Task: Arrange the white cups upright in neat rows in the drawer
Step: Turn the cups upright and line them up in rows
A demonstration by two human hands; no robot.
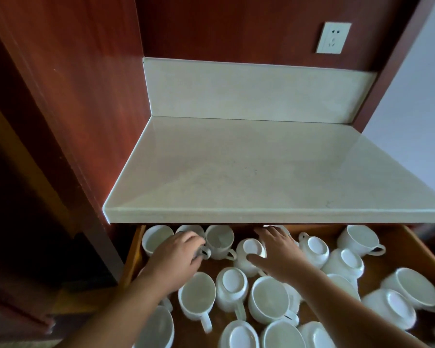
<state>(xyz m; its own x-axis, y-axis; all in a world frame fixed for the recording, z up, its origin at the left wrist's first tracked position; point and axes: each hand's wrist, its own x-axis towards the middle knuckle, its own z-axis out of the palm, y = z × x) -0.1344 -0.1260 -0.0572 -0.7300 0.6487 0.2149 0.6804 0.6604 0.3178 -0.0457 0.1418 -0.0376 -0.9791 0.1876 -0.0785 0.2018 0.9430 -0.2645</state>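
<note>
left hand (178, 257) pinches a glossy white ceramic cup (191, 229) by its handle; right hand (279, 254) spread open; roughly nineteen cups in brown wooden drawer (133, 254).

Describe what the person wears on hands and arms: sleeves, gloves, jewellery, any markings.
The left hand and right hand are ungloved, and no ring or marking shows on either. The left forearm and right forearm are uncovered down to the frame's lower edge: no sleeve, watch or bracelet is in view.
</note>
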